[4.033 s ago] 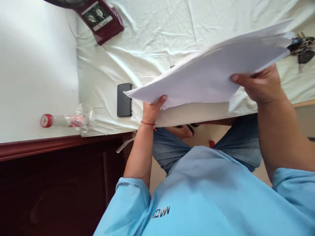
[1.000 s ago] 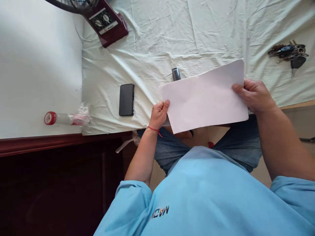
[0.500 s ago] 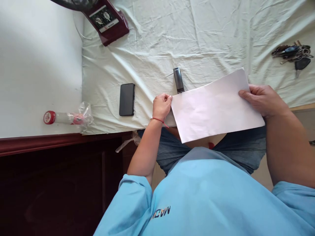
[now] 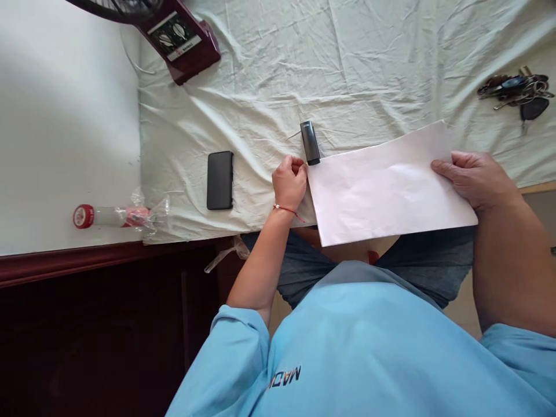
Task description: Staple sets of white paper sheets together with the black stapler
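At bed edge: right hand (image 4: 475, 176) pins folded paper (image 4: 391, 185) flat, left hand (image 4: 289, 180) fingers curled, pinching paper's left edge beside stapler (image 4: 310, 142); creasing step, next likely firm press along fold.

Cloth (image 4: 356, 63): spread over the table's middle and right; everything below except the bottle lies on it.
Paper (image 4: 391, 185): at the cloth's near edge, its near part hanging past the table edge over the person's lap.
Left hand (image 4: 290, 182): at the paper's 9 o'clock end, touching it.
Right hand (image 4: 478, 179): on the paper's 3 o'clock end.
Stapler (image 4: 310, 142): at the paper's 10 o'clock corner, just beyond the left hand.
Phone (image 4: 219, 180): at 9 o'clock from the left hand, near.
Bottle (image 4: 113, 216): on the bare tabletop at 9 o'clock from the phone, by the near edge.
Fan base (image 4: 182, 37): far at 11 o'clock.
Keys (image 4: 516, 92): at 1 o'clock, beyond the right hand.
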Demonstrator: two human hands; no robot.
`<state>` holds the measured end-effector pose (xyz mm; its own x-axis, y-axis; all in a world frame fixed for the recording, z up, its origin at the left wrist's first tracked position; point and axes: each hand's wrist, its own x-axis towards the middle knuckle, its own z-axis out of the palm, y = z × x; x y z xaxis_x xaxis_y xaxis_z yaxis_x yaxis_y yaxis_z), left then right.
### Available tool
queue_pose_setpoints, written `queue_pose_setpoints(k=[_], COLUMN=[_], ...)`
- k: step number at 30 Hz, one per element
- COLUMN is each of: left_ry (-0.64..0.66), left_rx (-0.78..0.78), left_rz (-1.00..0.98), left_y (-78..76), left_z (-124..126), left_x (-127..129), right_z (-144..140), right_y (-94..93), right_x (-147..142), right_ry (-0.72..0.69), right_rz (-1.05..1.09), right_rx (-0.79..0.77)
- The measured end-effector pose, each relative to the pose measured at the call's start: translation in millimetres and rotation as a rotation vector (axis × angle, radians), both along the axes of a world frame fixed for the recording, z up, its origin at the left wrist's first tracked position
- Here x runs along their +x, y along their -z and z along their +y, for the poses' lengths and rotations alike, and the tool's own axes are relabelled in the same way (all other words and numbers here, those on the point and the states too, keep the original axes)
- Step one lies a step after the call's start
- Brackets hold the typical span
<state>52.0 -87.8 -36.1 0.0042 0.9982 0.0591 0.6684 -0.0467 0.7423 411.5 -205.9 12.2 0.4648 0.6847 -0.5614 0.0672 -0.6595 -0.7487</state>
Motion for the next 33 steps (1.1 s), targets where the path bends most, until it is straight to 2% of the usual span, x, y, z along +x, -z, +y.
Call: queue_pose_setpoints(k=[4, 6, 8, 14, 19, 21, 23, 26, 28, 31, 33], left_ry=[0.107, 0.207, 0.263, 0.285, 0.389, 0.379, 0.27, 0.016, -0.163, -0.432, -0.501], left_rx=[0.291, 0.356, 0.335, 0.246, 0.284, 0.338, 0.376, 0.379, 0.334, 0.204, 0.074], left_rz=[0.064, 0.115, 0.174, 0.318, 0.254, 0.21, 0.201, 0.273, 0.377, 0.531, 0.596], left_y=[2.8, 4.3, 5.2, -0.1, 0.4, 3.4, 5.6, 4.3, 0.1, -9.1, -14.9], left_z=[-13, -17, -21, -24, -19, -25, -38, -58, -63, -49, -30], left_x=[-9, -12, -12, -6, -15, -23, -37, -67, -92, -128, -145], right_z=[0, 1, 2, -1, -10, -19, -29, -43, -47, -44, -37], right_y=[0.4, 1.3, 3.1, 13.7, 25.0, 25.1, 21.6, 13.5, 10.0, 10.2, 12.4], right_x=[0, -1, -1, 7, 11, 13, 17, 24, 26, 23, 16], right_ry=[0.035, 0.05, 0.047, 0.034, -0.027, -0.071, -0.098, -0.067, -0.03, -0.014, -0.031], right_rz=[0.016, 0.026, 0.025, 0.024, -0.021, -0.018, -0.019, -0.03, -0.026, -0.023, -0.004], right_rx=[0.0, -0.003, 0.002, 0.037, 0.145, 0.193, 0.207, 0.25, 0.303, 0.377, 0.4])
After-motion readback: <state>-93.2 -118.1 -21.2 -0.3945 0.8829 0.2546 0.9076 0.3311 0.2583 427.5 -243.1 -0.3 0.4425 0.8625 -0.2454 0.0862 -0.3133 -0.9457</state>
